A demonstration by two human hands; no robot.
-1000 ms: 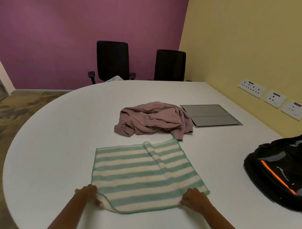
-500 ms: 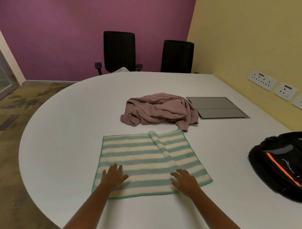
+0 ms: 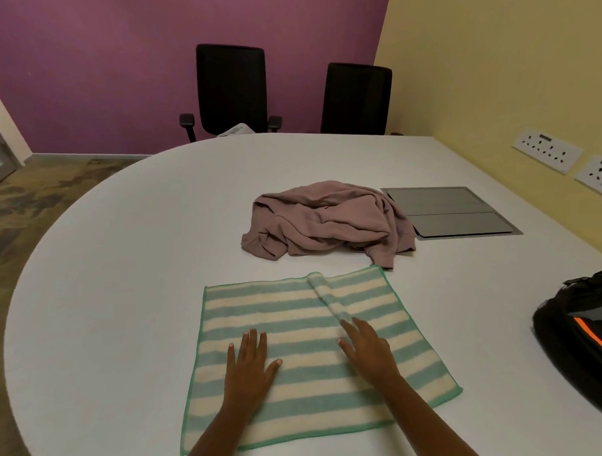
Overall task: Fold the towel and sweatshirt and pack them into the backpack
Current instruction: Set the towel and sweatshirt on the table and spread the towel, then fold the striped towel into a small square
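Your fingers point(image 3: 254, 342) spread flat on towel point(image 3: 290, 306), ridge unsmoothed; sweatshirt point(image 3: 327, 222) beyond unfolded; backpack point(image 3: 575, 353) rightward unpacked.

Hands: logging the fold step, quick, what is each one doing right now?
Left hand: open, flat on the striped towel, holding nothing.
Right hand: open, flat on the towel, holding nothing.

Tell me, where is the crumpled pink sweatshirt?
The crumpled pink sweatshirt lies mid-table, just beyond the striped green-and-cream towel, left of the grey hatch.
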